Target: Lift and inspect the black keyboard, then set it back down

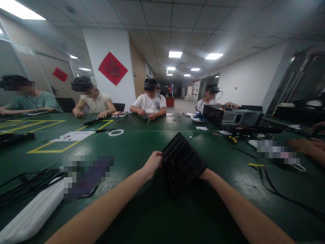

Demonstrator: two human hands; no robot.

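A black, flat rectangular panel with a grid of ridges or compartments (184, 162) is held tilted above the green table, one corner pointing up. At its left edge, my left hand (153, 165) is closed, fingertips pinching the rim. From the lower right, my right hand (205, 174) reaches behind the panel and supports it. Most of that hand, fingers included, is hidden by the panel. Whether the panel's lowest corner touches the table I cannot tell.
On the green table (137, 142), a white roll of tape (116, 132) lies left of centre. A white power strip (38, 206) and black cables (27, 183) are at near left. An opened computer case (231, 117) stands at back right. Several people sit around the table.
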